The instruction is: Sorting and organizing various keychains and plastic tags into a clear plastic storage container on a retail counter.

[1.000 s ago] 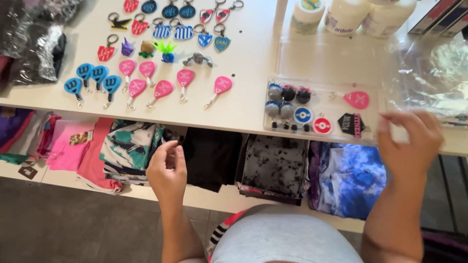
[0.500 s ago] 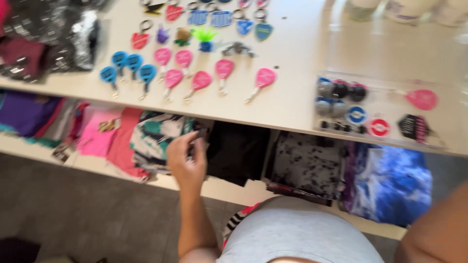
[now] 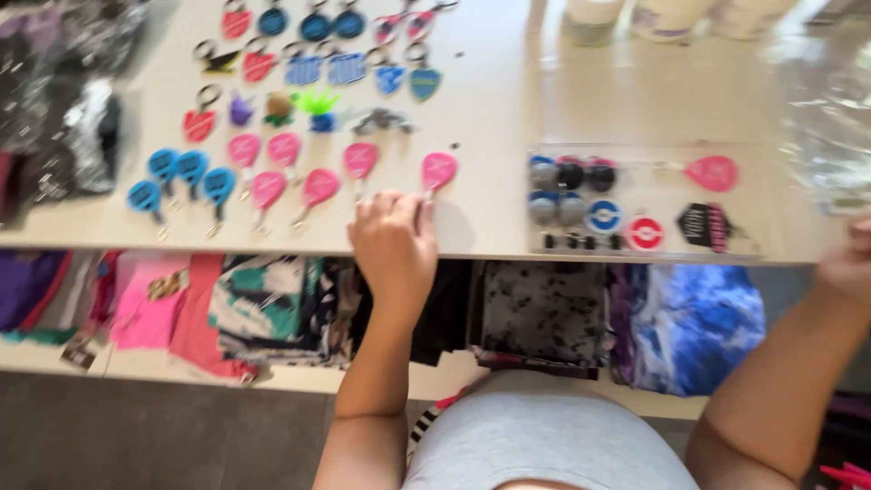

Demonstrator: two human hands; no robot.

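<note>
The left hand (image 3: 392,243) rests on the front edge of the white desk (image 3: 508,109), fingertips just beside the nearest pink keychain (image 3: 438,171). More pink keychains (image 3: 283,168) lie in rows to its left, and blue keychains (image 3: 181,177) sit nearer the left edge. Towards the right edge, a clear tray (image 3: 635,195) holds round badges and a pink tag. The right hand (image 3: 851,263) is blurred at the front right corner. Folded clothes (image 3: 544,313) fill the shelf beneath the desk.

- Bright, even daylight; tabletop (image 3: 508,109) washed pale.
- Glare on clear plastic (image 3: 830,118), upper right.
- Motion blur throughout; edges softest.
- Shelf below dimmer.
</note>
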